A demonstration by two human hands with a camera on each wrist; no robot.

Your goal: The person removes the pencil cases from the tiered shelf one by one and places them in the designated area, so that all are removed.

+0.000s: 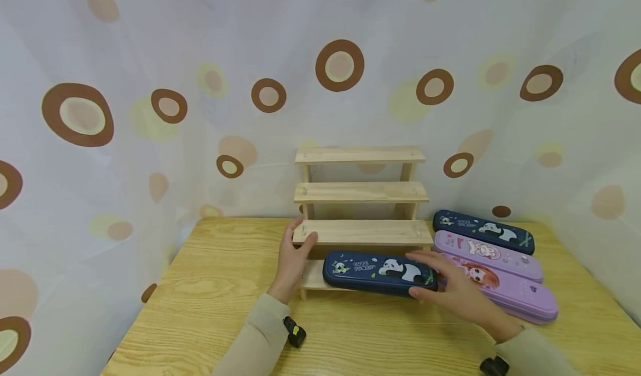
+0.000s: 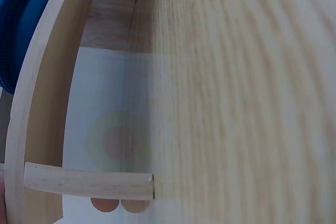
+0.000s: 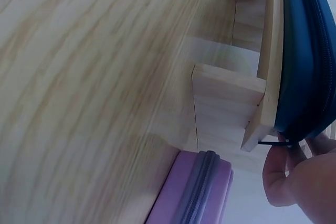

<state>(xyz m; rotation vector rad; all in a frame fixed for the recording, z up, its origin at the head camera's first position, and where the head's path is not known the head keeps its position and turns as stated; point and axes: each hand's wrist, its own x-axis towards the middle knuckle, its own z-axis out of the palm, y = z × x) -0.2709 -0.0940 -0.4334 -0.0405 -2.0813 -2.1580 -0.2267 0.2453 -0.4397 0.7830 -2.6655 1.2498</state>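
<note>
A pale wooden stepped shelf point(image 1: 360, 192) stands at the back of the table. A navy panda pencil case point(image 1: 375, 270) lies along its lowest step. My left hand point(image 1: 292, 259) grips the shelf's left end, thumb on the front of the second step. My right hand point(image 1: 450, 287) holds the case's right end, fingers laid over the top and thumb at its front edge. The right wrist view shows the navy case point(image 3: 304, 51) against the shelf's side point(image 3: 226, 103), with my fingers point(image 3: 294, 177) at its zip end. The left wrist view shows shelf wood point(image 2: 42, 103) and a strip of blue case point(image 2: 16, 30).
Three more pencil cases lie side by side right of the shelf: a navy one point(image 1: 483, 231), a lilac one point(image 1: 488, 253) and a purple one point(image 1: 521, 298), the last partly under my right hand. The wooden table point(image 1: 215, 287) is ringed by a spotted curtain point(image 1: 150, 114).
</note>
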